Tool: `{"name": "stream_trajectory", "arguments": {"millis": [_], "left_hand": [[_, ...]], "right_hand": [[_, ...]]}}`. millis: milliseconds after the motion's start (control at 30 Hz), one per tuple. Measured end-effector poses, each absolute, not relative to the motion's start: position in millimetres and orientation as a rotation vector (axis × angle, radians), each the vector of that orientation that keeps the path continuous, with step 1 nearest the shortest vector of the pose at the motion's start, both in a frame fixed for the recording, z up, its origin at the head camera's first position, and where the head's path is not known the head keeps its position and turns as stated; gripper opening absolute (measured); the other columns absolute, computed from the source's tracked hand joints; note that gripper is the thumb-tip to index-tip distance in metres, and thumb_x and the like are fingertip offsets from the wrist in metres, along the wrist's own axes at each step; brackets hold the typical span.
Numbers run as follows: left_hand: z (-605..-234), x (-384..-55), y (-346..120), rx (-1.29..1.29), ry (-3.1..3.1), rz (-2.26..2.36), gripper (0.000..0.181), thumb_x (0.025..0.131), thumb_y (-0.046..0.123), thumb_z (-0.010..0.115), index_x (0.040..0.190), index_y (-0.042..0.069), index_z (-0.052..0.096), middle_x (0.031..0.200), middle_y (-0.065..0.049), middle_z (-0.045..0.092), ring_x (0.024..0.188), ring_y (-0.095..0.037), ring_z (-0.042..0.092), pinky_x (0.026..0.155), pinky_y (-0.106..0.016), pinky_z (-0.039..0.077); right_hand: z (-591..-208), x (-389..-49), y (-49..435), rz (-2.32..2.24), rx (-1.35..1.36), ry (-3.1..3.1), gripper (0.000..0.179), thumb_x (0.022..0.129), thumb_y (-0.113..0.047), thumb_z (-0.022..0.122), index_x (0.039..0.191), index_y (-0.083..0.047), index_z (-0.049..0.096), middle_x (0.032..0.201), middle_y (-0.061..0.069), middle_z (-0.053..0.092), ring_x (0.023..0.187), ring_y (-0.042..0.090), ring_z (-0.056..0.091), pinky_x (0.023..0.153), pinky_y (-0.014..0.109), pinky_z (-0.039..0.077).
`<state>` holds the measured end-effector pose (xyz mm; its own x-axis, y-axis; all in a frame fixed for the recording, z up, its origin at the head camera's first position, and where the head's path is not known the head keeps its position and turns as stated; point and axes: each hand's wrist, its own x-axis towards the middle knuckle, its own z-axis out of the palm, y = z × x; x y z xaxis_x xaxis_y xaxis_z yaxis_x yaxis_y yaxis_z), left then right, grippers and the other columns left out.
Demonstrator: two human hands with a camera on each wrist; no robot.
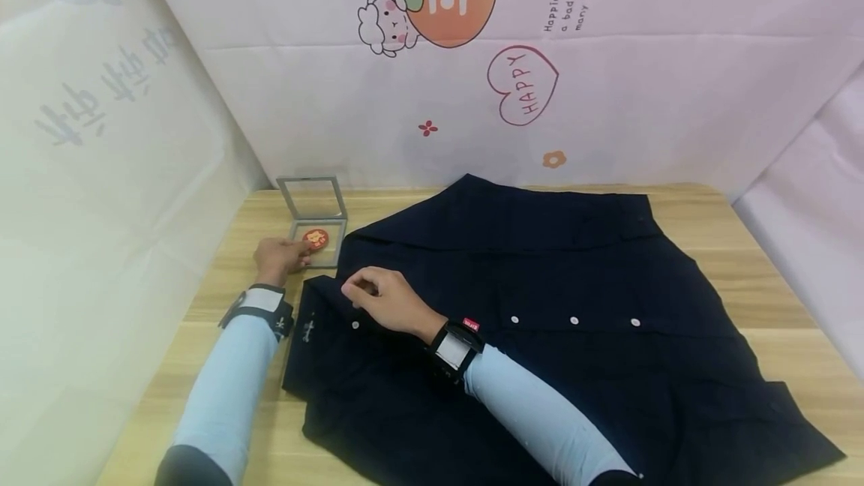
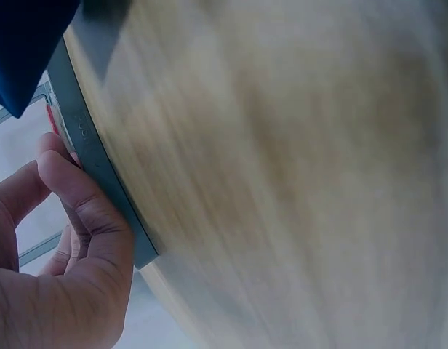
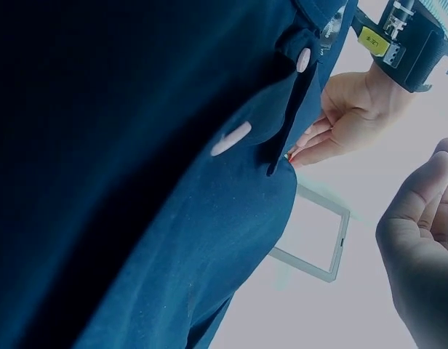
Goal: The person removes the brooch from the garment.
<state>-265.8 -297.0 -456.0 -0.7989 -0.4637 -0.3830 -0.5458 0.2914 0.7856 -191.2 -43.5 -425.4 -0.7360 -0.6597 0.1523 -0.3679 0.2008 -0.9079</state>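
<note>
At the left, my left hand point(image 1: 279, 258) pinches the edge of a small red disc with a gold pattern point(image 1: 316, 238). The disc lies at the lower frame of a grey, clear-windowed display case point(image 1: 335, 257), whose lid stands raised. In the left wrist view, thumb and fingers point(image 2: 89, 178) meet beside the case's grey edge point(image 2: 100, 160), and only a sliver of red shows. My right hand point(image 1: 394, 302) hovers over a dark navy button-up shirt point(image 1: 574, 268), fingers loosely curled, nothing visible in them. The right wrist view shows the shirt's folded placket and white buttons point(image 3: 231, 138).
The shirt spreads over most of the wood-grain table point(image 1: 236, 373). A white printed cloth point(image 1: 304, 111) hangs upright behind the table's far edge, and more white cloth stands at left and right.
</note>
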Motion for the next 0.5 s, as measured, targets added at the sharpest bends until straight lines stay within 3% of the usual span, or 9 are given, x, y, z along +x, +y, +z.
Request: {"name": "stream_trajectory", "arguments": {"millis": [133, 500], "left_hand": [[-456.3, -265.0, -296.4, -0.953, 2.455, 1.568, 0.033, 0.082, 0.021, 0.064, 0.106, -0.002, 0.064, 0.051, 0.008, 0.061, 0.051, -0.005, 0.061, 0.057, -0.019, 0.052], [-450.9, -265.8, -298.4, -0.782, 2.484, 1.537, 0.038, 0.085, 0.028, 0.059, 0.109, -0.002, 0.061, 0.064, 0.004, 0.065, 0.057, -0.007, 0.063, 0.058, -0.02, 0.053]], "right_hand": [[-426.1, -191.0, -42.5, -1.536, -0.979, 2.233, 0.027, 0.094, -0.037, 0.045, 0.105, -0.018, 0.06, 0.087, -0.003, 0.06, 0.078, 0.013, 0.06, 0.065, 0.021, 0.047], [-428.1, -197.1, -32.2, -1.557, -0.941, 2.243, 0.034, 0.093, -0.041, 0.044, 0.107, -0.015, 0.06, 0.095, 0.005, 0.062, 0.082, 0.018, 0.061, 0.067, 0.022, 0.049]]}}
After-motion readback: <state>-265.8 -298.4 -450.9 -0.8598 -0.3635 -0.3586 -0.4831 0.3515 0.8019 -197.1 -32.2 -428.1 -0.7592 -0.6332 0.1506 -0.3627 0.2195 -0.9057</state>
